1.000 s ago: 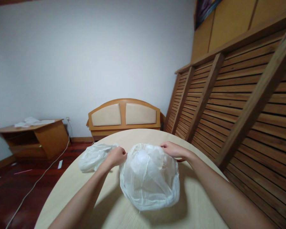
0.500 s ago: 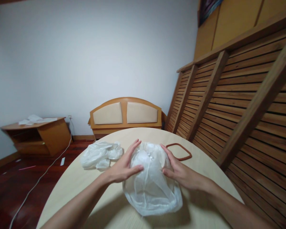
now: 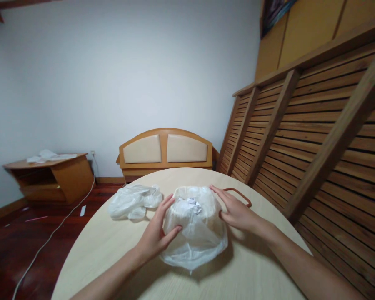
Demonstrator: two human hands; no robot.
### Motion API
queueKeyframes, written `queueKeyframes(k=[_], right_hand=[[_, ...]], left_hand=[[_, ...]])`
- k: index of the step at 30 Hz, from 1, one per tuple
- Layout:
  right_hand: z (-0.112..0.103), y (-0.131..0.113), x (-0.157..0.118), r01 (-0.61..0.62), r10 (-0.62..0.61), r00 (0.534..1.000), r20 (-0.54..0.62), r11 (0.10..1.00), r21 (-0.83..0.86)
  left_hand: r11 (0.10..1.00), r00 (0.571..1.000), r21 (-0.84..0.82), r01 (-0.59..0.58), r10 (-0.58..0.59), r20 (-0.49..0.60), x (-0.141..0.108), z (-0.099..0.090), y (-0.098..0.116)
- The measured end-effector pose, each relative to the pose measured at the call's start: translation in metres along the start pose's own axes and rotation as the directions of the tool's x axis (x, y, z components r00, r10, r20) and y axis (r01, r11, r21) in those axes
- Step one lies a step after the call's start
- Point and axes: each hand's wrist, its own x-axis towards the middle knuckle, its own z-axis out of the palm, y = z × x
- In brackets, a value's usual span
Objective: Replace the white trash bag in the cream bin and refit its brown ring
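A translucent white plastic bag with a bulky, pale rounded thing inside stands on the round table. Crumpled silvery-white material shows at its top. My left hand rests against the bag's left side, thumb spread from the fingers. On the right side, my right hand touches the bag near its upper edge, its thumb apart from the stretched fingers. What lies inside the bag is blurred by the plastic.
Another crumpled white bag lies at the table's left. Behind my right hand is a brown rounded frame, partly hidden. Beyond are a headboard, a low wooden cabinet and leaning slatted wood panels.
The bag has tilted or turned slightly, showing more of its crumpled top, and its lower edge sits farther from me. My left hand has slid lower and left along its side.
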Motion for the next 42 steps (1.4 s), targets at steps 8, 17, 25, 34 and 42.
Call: queueKeyframes(k=[8, 17, 25, 34, 42], right_hand=[[-0.022, -0.079, 0.020, 0.182, -0.182, 0.983, 0.012, 0.983, 0.014], [-0.015, -0.099, 0.029, -0.004, -0.014, 0.990, 0.142, 0.992, 0.127], [-0.036, -0.107, 0.034, -0.018, 0.007, 0.997, 0.081, 0.990, 0.137], [-0.011, -0.116, 0.050, 0.149, -0.028, 0.940, 0.340, 0.931, -0.335], [-0.018, -0.101, 0.054, 0.141, -0.107, 0.978, 0.179, 0.972, -0.190]], left_hand=[[0.978, 0.981, 0.105, -0.178, 0.185, -0.055, 0.006, -0.003, 0.014], [0.894, 0.888, 0.219, -0.392, 0.429, -0.162, -0.002, -0.012, 0.032], [0.799, 0.823, 0.313, -0.514, 0.562, -0.081, -0.009, -0.008, 0.047], [0.774, 0.818, 0.314, -0.550, 0.575, 0.016, -0.017, -0.001, 0.054], [0.809, 0.845, 0.310, -0.500, 0.534, -0.029, -0.013, 0.000, 0.057]])
